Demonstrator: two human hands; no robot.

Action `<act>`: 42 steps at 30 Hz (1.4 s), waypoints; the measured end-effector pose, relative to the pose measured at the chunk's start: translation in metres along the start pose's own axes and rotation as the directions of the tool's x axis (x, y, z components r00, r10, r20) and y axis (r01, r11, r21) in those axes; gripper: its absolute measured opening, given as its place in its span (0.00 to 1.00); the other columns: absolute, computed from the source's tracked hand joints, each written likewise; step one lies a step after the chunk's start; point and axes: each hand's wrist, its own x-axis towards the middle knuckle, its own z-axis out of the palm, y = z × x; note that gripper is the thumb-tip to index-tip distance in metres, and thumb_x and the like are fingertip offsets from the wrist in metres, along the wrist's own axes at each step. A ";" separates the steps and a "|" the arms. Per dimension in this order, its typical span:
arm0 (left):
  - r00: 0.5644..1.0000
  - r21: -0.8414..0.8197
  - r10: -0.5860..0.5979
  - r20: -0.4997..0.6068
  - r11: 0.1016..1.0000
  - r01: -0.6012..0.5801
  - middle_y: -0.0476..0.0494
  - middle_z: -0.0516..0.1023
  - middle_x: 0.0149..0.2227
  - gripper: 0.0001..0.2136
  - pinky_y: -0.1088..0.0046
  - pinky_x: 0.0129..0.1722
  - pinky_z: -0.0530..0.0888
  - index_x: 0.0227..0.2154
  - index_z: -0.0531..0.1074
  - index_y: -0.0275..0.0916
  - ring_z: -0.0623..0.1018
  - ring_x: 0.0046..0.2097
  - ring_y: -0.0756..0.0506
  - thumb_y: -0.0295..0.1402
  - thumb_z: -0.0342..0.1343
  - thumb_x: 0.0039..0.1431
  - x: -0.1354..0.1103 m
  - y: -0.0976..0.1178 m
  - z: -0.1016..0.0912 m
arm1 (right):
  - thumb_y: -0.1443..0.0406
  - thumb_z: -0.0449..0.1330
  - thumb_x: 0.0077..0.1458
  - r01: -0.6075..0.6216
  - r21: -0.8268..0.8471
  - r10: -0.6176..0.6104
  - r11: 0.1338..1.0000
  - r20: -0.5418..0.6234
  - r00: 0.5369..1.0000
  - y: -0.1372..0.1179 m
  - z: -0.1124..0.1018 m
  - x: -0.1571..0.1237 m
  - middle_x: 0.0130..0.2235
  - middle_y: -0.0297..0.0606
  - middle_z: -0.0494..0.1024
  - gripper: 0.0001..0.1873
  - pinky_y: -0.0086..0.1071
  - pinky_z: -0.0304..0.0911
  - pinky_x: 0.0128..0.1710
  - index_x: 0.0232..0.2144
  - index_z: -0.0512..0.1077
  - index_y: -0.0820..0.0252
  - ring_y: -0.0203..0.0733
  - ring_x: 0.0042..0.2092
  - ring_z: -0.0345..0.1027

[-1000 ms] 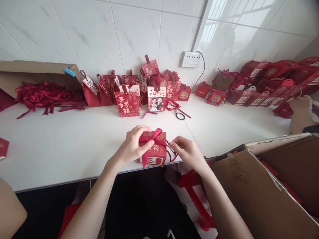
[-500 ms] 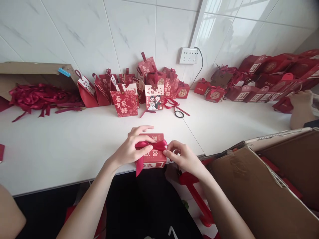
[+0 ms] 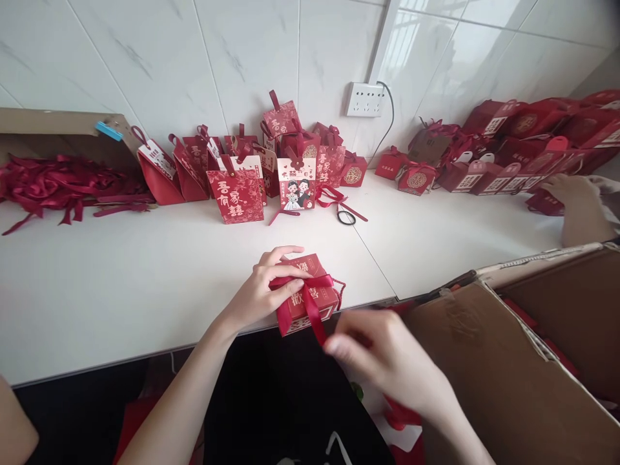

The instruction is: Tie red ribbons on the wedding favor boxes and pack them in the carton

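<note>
A small red gift box [image 3: 327,298] with pale Chinese characters sits near the counter's front edge, turned slightly. A red satin ribbon [image 3: 312,311] runs across its top, and one tail hangs down its near left side. My left hand [image 3: 271,284] presses on the box from the left, thumb and fingers closed over the ribbon at its crossing. Below and to the right of the box, my right hand [image 3: 382,352], a little blurred, pinches the other ribbon tail between thumb and curled finger. That tail is stretched taut toward me. A thin twisted cord [image 3: 341,292] loops out at the box's right side.
Several red gift boxes [image 3: 237,197] stand along the tiled wall; more are stacked [image 3: 527,148] at right. Loose ribbons [image 3: 62,184] spill from a cardboard box at left. A black ring [image 3: 346,217] lies mid-counter. Another person's hand [image 3: 576,194] touches a box, beyond an open carton [image 3: 465,349].
My right hand has moved from beside the bow down toward me, drawing out a ribbon tail. The loop on the right has flattened, and the box has turned slightly. My left hand stays on it.
</note>
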 end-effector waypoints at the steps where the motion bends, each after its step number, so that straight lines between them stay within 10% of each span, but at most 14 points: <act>1: 1.000 -0.003 -0.001 0.003 1.000 0.001 0.48 0.66 0.57 0.11 0.55 0.60 0.62 0.37 0.78 0.48 0.65 0.59 0.39 0.38 0.50 0.60 0.000 0.000 -0.001 | 0.51 0.51 0.60 -0.062 0.049 0.065 0.997 -0.072 0.995 0.004 -0.004 0.005 0.19 0.31 0.66 0.22 0.26 0.50 0.22 0.20 0.62 0.58 0.32 0.21 0.55; 9: 0.988 -0.114 -0.035 -0.151 0.993 0.018 0.44 0.65 0.57 0.16 0.59 0.59 0.62 0.48 0.70 0.46 0.63 0.60 0.40 0.39 0.52 0.57 -0.007 -0.003 0.009 | 0.50 0.53 0.56 -0.122 0.399 0.170 0.909 -0.086 0.982 0.033 0.015 0.051 0.21 0.28 0.60 0.21 0.27 0.50 0.24 0.21 0.57 0.58 0.32 0.24 0.52; 13: 0.800 -0.254 -0.280 -0.530 0.953 0.165 0.47 0.70 0.40 0.11 0.65 0.44 0.71 0.39 0.66 0.43 0.72 0.44 0.45 0.40 0.53 0.54 -0.019 -0.005 0.017 | 0.50 0.56 0.54 -0.133 0.535 0.222 0.834 -0.105 0.969 0.037 0.023 0.051 0.21 0.27 0.58 0.22 0.27 0.47 0.23 0.20 0.56 0.58 0.31 0.24 0.50; 19: 0.856 -0.387 -0.433 -0.282 0.868 0.311 0.55 0.56 0.18 0.18 0.76 0.22 0.59 0.17 0.57 0.39 0.60 0.22 0.53 0.42 0.51 0.57 -0.020 0.005 0.012 | 0.49 0.58 0.52 -0.138 0.594 0.261 0.792 -0.126 0.957 0.041 0.026 0.050 0.21 0.27 0.57 0.22 0.26 0.46 0.22 0.20 0.57 0.58 0.30 0.23 0.48; 35: 0.804 -0.395 -0.473 -0.361 0.858 0.328 0.55 0.56 0.19 0.17 0.79 0.18 0.58 0.21 0.53 0.41 0.58 0.20 0.53 0.43 0.49 0.59 -0.028 0.013 0.033 | 0.50 0.60 0.51 -0.095 0.832 0.298 0.546 -0.087 0.951 0.053 0.037 0.049 0.23 0.28 0.61 0.22 0.26 0.52 0.25 0.22 0.56 0.57 0.31 0.24 0.54; 39: 0.829 -0.398 -0.474 -0.296 0.851 0.344 0.55 0.57 0.19 0.17 0.78 0.20 0.59 0.21 0.55 0.41 0.59 0.21 0.54 0.43 0.48 0.60 -0.029 0.008 0.030 | 0.50 0.57 0.53 -0.097 0.742 0.298 0.664 -0.143 0.944 0.052 0.030 0.045 0.24 0.30 0.62 0.20 0.28 0.53 0.26 0.23 0.58 0.57 0.33 0.26 0.55; 42: 0.838 -0.362 -0.441 -0.322 0.875 0.322 0.52 0.66 0.25 0.13 0.77 0.24 0.66 0.26 0.62 0.41 0.68 0.26 0.51 0.44 0.50 0.58 -0.030 0.004 0.019 | 0.52 0.52 0.58 -0.035 0.505 0.305 0.862 -0.464 0.832 0.039 0.016 0.034 0.28 0.33 0.64 0.15 0.31 0.57 0.30 0.28 0.62 0.56 0.37 0.30 0.58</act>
